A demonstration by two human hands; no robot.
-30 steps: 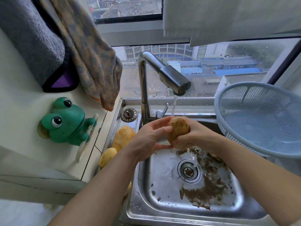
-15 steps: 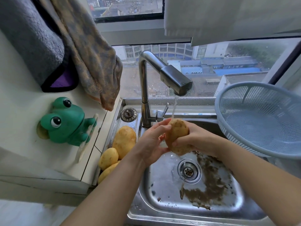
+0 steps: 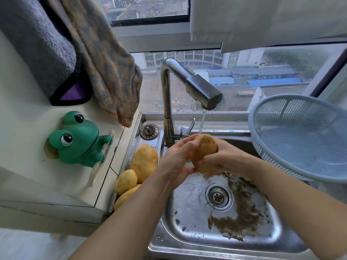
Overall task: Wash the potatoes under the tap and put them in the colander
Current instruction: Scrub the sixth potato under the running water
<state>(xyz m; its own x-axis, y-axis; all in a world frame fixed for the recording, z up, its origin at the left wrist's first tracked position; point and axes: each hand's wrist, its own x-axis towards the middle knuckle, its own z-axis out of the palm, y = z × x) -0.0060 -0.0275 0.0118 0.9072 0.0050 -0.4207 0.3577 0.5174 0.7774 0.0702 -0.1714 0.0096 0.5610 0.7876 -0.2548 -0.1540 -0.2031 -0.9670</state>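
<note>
I am mid-wash on one potato [image 3: 205,152]. My left hand [image 3: 176,162] cups its 9 o'clock side, thumb up near the tip. My right hand [image 3: 227,156] wraps its 3 o'clock side, fingers curled across the lower front. Both hands are clamped on it, over the sink [image 3: 187,212]. The tap [image 3: 202,91] stands at 12 o'clock and its stream [image 3: 202,122] lands on the potato's top end. Brown specks show on the skin, so I judge the rubbing is not finished.

The colander [image 3: 304,128] sits at 3 o'clock of my hands and holds nothing. Three more potatoes [image 3: 144,162] wait at 8 o'clock on the sink's ledge, so the task is barely started. Washed-off dirt [image 3: 242,212] lies around the drain [image 3: 218,197] at 6 o'clock.

Next I would turn the potato so the unrinsed face meets the water. Then my right hand alone should carry it over the rim at 3 o'clock. It will be wet and slippery, so that calls for a firm hold.

A second ago my left fingers lay across the potato's front and only its top showed. Now it stands taller and more of it is bare. My left forearm has shifted, uncovering the third waiting potato.
</note>
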